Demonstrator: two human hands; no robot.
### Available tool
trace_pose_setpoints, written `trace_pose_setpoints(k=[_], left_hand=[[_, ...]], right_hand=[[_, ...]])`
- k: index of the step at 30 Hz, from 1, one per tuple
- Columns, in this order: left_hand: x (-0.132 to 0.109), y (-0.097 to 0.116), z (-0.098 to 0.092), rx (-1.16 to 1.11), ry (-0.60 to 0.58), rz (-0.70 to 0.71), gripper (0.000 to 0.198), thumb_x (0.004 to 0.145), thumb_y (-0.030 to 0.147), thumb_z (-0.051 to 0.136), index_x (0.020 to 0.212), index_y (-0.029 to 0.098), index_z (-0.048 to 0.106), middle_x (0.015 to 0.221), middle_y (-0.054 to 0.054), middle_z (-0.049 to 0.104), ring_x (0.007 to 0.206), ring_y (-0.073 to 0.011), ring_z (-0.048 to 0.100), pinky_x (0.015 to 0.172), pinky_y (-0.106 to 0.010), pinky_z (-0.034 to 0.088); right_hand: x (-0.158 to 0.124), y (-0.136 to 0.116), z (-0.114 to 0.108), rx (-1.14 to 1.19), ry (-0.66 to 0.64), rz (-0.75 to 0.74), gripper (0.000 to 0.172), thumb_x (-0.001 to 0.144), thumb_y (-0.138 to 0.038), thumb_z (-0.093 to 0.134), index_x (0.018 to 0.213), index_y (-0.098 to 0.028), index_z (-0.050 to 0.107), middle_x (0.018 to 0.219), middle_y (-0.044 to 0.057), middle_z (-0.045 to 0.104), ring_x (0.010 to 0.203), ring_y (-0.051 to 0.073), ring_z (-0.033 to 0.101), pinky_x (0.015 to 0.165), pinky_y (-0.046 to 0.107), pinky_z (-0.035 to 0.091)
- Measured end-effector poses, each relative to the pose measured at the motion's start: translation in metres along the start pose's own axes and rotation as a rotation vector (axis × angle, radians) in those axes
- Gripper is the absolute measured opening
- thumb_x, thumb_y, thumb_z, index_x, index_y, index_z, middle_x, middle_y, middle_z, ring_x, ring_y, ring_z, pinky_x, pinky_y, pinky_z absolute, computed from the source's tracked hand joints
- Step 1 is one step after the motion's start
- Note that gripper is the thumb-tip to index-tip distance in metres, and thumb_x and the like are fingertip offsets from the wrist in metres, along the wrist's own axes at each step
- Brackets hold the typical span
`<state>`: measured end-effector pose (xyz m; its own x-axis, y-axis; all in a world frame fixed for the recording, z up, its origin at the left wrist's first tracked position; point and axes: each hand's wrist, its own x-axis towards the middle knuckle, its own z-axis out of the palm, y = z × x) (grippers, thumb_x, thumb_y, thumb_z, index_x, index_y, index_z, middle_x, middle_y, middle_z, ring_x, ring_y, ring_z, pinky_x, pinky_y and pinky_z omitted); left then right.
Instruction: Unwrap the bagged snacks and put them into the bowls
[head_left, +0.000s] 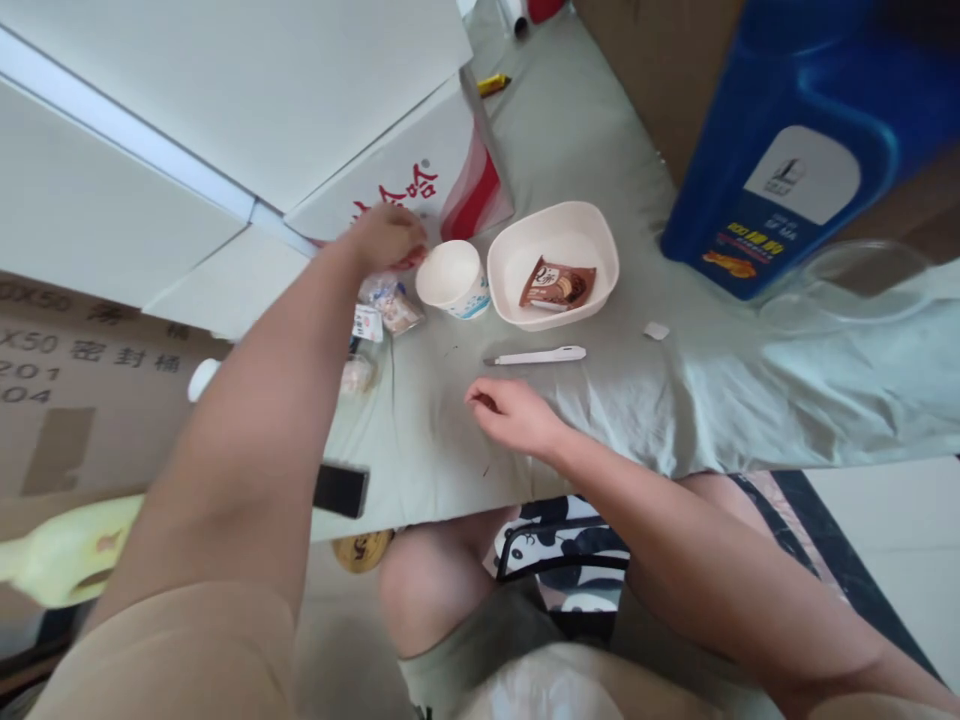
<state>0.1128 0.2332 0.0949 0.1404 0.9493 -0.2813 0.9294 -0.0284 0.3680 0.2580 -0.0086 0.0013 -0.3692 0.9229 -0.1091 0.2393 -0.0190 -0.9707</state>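
Note:
Beside the rim of a white paper cup [454, 278], my left hand [390, 238] is bent downward. Its fingers are blurred and partly hidden, so their grip is unclear. Small clear packets [396, 305] lie just under that hand. My right hand [517, 413] rests on the cloth near the front edge, fingers curled in; a dark spot shows inside the curl, which I cannot make out. A white utility knife [536, 356] lies just beyond it. Behind the knife, a cream plastic bowl [504, 262] holds a brown snack packet [559, 286].
A large blue jug [765, 215] and a clear plastic container [847, 285] stand at the right. White boxes [225, 90] and a printed carton [469, 165] line the back left. A black phone [341, 490] lies at the front left edge; a small white scrap [656, 331] lies right.

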Motion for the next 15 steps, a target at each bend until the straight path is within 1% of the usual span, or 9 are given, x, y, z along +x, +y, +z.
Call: trace_pose_setpoints(k=[2, 3, 4, 5, 8, 10, 12, 13, 15], left_hand=[[-0.012, -0.030, -0.025, 0.058, 0.216, 0.060, 0.015, 0.094, 0.015, 0.054, 0.089, 0.004, 0.064, 0.088, -0.003, 0.070, 0.098, -0.0143, 0.068, 0.101, -0.034, 0.046], [-0.019, -0.044, -0.031, 0.103, 0.282, 0.073, 0.009, 0.090, 0.015, 0.062, 0.090, 0.006, 0.064, 0.090, -0.003, 0.071, 0.104, -0.0158, 0.066, 0.105, -0.033, 0.044], [-0.027, -0.058, -0.033, 0.171, 0.291, 0.059, 0.011, 0.084, 0.015, 0.069, 0.093, 0.008, 0.066, 0.094, -0.003, 0.072, 0.109, -0.0185, 0.064, 0.108, -0.034, 0.043], [-0.035, -0.069, -0.031, 0.253, 0.257, 0.041, 0.022, 0.080, 0.016, 0.073, 0.100, 0.010, 0.067, 0.102, -0.005, 0.074, 0.116, -0.0222, 0.062, 0.111, -0.036, 0.041], [-0.052, -0.090, -0.003, 0.493, 0.077, 0.057, 0.056, 0.078, 0.027, 0.077, 0.130, 0.015, 0.062, 0.141, -0.013, 0.063, 0.143, -0.0340, 0.046, 0.120, -0.049, 0.031], [-0.056, -0.093, 0.020, 0.587, 0.036, 0.075, 0.070, 0.079, 0.035, 0.074, 0.143, 0.016, 0.054, 0.158, -0.016, 0.048, 0.152, -0.0367, 0.033, 0.124, -0.054, 0.021], [-0.056, -0.092, 0.036, 0.645, 0.066, 0.057, 0.079, 0.080, 0.038, 0.072, 0.151, 0.014, 0.046, 0.164, -0.019, 0.039, 0.155, -0.0384, 0.028, 0.125, -0.057, 0.017], [-0.054, -0.090, 0.041, 0.670, 0.081, 0.045, 0.081, 0.079, 0.039, 0.071, 0.152, 0.013, 0.045, 0.164, -0.020, 0.039, 0.154, -0.0396, 0.029, 0.124, -0.057, 0.018], [-0.050, -0.087, 0.042, 0.717, 0.072, 0.034, 0.076, 0.077, 0.037, 0.072, 0.145, 0.010, 0.052, 0.155, -0.023, 0.049, 0.148, -0.0421, 0.038, 0.122, -0.057, 0.022]], right_hand=[[-0.002, 0.000, 0.003, -0.019, -0.016, 0.006, 0.018, 0.089, -0.021, 0.053, 0.094, -0.020, 0.071, 0.085, 0.004, 0.073, 0.079, 0.020, 0.062, 0.073, 0.030, 0.039], [-0.003, 0.000, 0.005, -0.029, -0.023, 0.011, 0.018, 0.089, -0.021, 0.053, 0.094, -0.020, 0.071, 0.084, 0.004, 0.073, 0.078, 0.020, 0.062, 0.072, 0.030, 0.039], [-0.004, 0.000, 0.007, -0.039, -0.029, 0.017, 0.019, 0.089, -0.021, 0.053, 0.094, -0.020, 0.071, 0.083, 0.004, 0.073, 0.076, 0.020, 0.062, 0.072, 0.030, 0.039], [-0.005, 0.001, 0.009, -0.049, -0.031, 0.022, 0.019, 0.090, -0.021, 0.052, 0.094, -0.020, 0.071, 0.081, 0.004, 0.072, 0.075, 0.020, 0.061, 0.071, 0.030, 0.039], [-0.005, 0.002, 0.013, -0.083, -0.039, 0.028, 0.019, 0.090, -0.021, 0.053, 0.095, -0.020, 0.071, 0.080, 0.004, 0.072, 0.074, 0.019, 0.061, 0.071, 0.030, 0.039], [-0.003, 0.003, 0.014, -0.099, -0.037, 0.024, 0.019, 0.089, -0.021, 0.053, 0.096, -0.020, 0.071, 0.083, 0.005, 0.072, 0.076, 0.019, 0.061, 0.071, 0.029, 0.039], [-0.001, 0.004, 0.014, -0.106, -0.031, 0.022, 0.019, 0.090, -0.021, 0.053, 0.096, -0.019, 0.071, 0.083, 0.004, 0.072, 0.076, 0.019, 0.061, 0.071, 0.029, 0.039], [0.000, 0.005, 0.013, -0.110, -0.029, 0.022, 0.019, 0.090, -0.021, 0.052, 0.096, -0.019, 0.071, 0.082, 0.004, 0.072, 0.076, 0.018, 0.060, 0.071, 0.028, 0.039], [0.002, 0.005, 0.012, -0.115, -0.027, 0.021, 0.019, 0.090, -0.021, 0.052, 0.095, -0.019, 0.071, 0.081, 0.004, 0.072, 0.075, 0.018, 0.060, 0.070, 0.028, 0.039]])
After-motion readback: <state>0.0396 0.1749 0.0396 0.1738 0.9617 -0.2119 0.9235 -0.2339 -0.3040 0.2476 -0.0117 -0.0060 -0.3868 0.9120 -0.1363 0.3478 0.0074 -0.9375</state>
